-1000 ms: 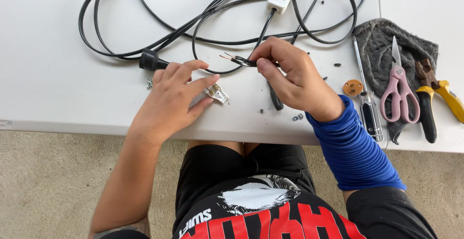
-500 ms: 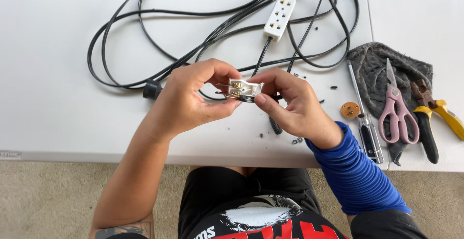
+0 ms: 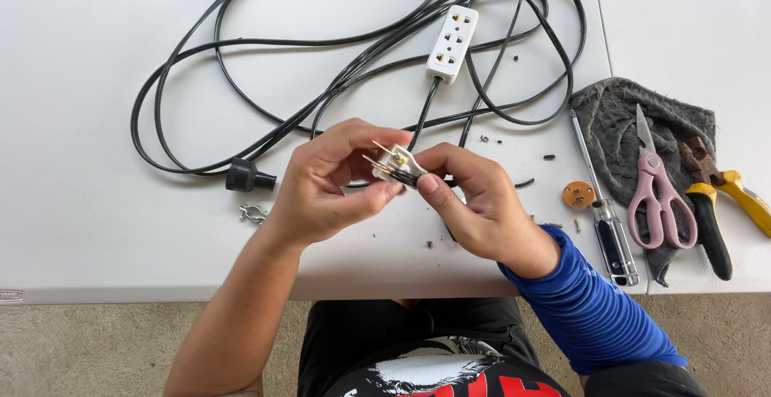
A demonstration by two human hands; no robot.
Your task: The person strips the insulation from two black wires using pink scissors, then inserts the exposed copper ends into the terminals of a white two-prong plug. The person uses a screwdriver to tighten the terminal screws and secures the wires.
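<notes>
Two hands meet at frame centre over a white tabletop (image 3: 96,59). The left hand (image 3: 325,188) and right hand (image 3: 474,204) both pinch a small plug core (image 3: 399,164), its brass prongs up. Loose screws (image 3: 490,138) nearby could roll off if nudged.
</notes>
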